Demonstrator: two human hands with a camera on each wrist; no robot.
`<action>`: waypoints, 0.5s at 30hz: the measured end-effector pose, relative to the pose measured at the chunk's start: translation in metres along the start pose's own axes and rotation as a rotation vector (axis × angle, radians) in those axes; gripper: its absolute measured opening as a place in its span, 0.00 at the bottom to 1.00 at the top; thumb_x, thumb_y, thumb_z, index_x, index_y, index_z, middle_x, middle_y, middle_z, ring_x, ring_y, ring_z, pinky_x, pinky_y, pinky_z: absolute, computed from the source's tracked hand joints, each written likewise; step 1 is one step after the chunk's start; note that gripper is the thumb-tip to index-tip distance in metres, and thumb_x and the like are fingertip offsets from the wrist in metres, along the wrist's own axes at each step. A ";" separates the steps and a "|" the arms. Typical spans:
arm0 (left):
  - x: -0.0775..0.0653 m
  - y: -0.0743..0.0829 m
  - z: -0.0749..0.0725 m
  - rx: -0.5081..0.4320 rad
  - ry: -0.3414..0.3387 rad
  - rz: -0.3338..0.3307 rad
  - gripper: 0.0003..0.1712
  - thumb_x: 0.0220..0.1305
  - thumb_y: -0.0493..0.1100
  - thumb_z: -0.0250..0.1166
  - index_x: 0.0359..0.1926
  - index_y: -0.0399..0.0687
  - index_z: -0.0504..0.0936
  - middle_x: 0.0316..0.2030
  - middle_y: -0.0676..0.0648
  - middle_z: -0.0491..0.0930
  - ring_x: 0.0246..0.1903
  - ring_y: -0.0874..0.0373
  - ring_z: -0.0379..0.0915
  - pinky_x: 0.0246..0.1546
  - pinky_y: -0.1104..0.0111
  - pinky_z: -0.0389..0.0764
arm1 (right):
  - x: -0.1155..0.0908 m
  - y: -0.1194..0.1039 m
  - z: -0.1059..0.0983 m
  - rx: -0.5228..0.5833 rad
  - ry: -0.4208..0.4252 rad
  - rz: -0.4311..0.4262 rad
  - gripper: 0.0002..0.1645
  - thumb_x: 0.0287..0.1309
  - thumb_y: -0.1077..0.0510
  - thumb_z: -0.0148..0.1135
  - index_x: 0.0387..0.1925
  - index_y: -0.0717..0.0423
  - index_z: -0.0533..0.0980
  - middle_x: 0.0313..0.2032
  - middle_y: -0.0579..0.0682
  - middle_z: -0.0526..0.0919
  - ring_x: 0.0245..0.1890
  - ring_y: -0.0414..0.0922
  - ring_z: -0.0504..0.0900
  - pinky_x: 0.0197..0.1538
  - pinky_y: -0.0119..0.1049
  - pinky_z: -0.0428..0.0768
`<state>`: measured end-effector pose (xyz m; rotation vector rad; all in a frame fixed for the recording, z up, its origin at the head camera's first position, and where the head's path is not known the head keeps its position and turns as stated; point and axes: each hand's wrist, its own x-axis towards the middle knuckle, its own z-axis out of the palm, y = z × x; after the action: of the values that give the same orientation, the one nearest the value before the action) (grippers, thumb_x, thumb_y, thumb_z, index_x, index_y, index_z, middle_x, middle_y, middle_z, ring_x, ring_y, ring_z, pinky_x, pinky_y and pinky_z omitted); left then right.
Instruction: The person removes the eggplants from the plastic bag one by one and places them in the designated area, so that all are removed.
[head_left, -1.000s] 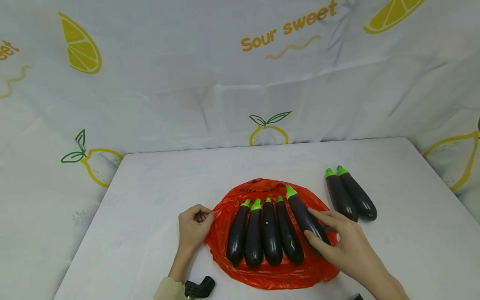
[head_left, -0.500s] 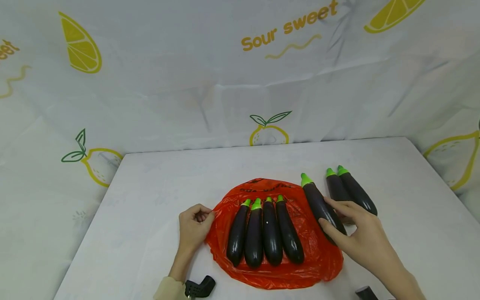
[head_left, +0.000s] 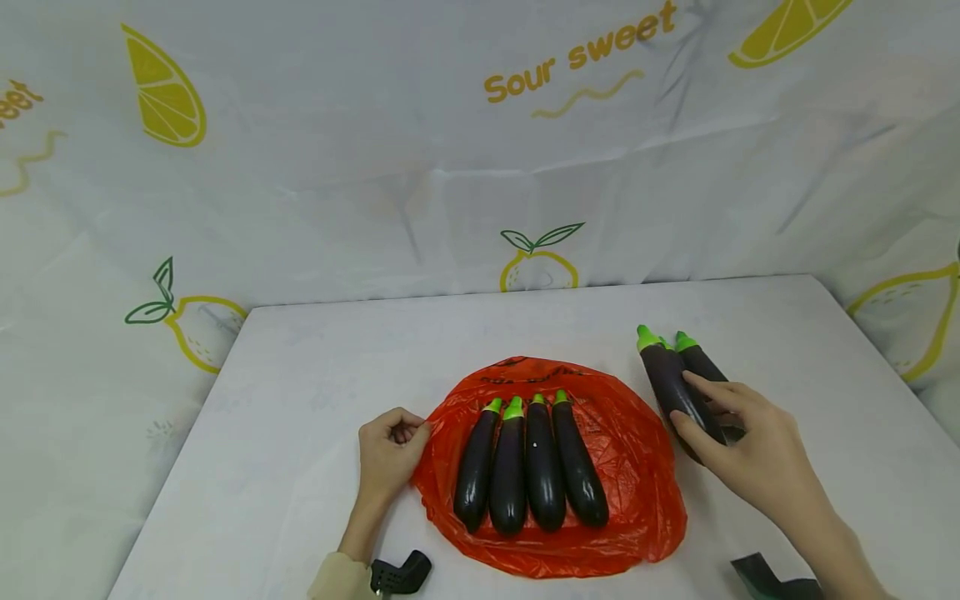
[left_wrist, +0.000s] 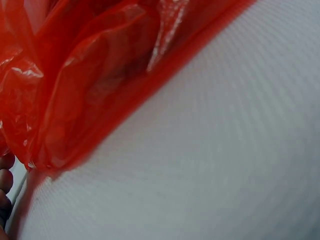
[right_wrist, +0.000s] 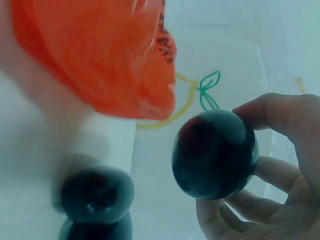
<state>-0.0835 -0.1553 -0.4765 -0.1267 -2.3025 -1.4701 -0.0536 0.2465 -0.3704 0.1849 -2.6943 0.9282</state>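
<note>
A red plastic bag (head_left: pixel 637 500) lies spread on the table, with several dark eggplants (head_left: pixel 543 467) in a row on it, green stems pointing away. My left hand (head_left: pixel 392 450) pinches the bag's left edge. To the right of the bag, my right hand (head_left: pixel 750 433) grips one eggplant (head_left: pixel 671 379) between thumb and fingers. In the right wrist view this eggplant (right_wrist: pixel 215 155) shows end-on, apart from the two others (right_wrist: pixel 97 195) below left. Those two lie beyond the right hand in the head view, partly hidden; one shows as an eggplant (head_left: pixel 701 360) with a green stem.
A white table (head_left: pixel 315 358) backs onto a white cloth (head_left: pixel 337 167) printed with lemons. A black wrist device (head_left: pixel 401 573) sits by the left wrist, and a dark strap-like piece (head_left: pixel 772 579) is near the right wrist.
My right hand has carried one eggplant from the bag's right side rightward, off the bag, to the two at the right. The left hand keeps its place on the bag's edge.
</note>
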 end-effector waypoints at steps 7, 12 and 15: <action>0.000 0.000 0.000 -0.004 0.004 0.001 0.09 0.53 0.30 0.70 0.23 0.48 0.86 0.16 0.52 0.77 0.20 0.68 0.65 0.21 0.75 0.70 | 0.006 0.014 -0.006 -0.026 0.026 0.028 0.30 0.51 0.63 0.75 0.58 0.66 0.80 0.48 0.73 0.82 0.35 0.66 0.84 0.28 0.22 0.78; -0.001 0.000 0.000 0.004 -0.002 -0.008 0.09 0.53 0.31 0.70 0.23 0.49 0.87 0.17 0.52 0.77 0.20 0.67 0.65 0.22 0.75 0.70 | 0.010 0.026 -0.012 -0.016 0.047 0.037 0.30 0.53 0.65 0.73 0.59 0.65 0.79 0.49 0.74 0.81 0.38 0.68 0.83 0.32 0.09 0.68; -0.001 0.000 0.000 0.009 -0.003 -0.016 0.09 0.54 0.31 0.70 0.23 0.49 0.86 0.17 0.52 0.77 0.20 0.67 0.66 0.22 0.75 0.70 | 0.012 0.034 -0.014 -0.017 0.067 0.029 0.30 0.52 0.65 0.73 0.59 0.66 0.79 0.49 0.74 0.82 0.38 0.57 0.85 0.35 0.05 0.66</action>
<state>-0.0826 -0.1554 -0.4766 -0.1082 -2.3169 -1.4683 -0.0694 0.2812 -0.3759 0.1098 -2.6487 0.9035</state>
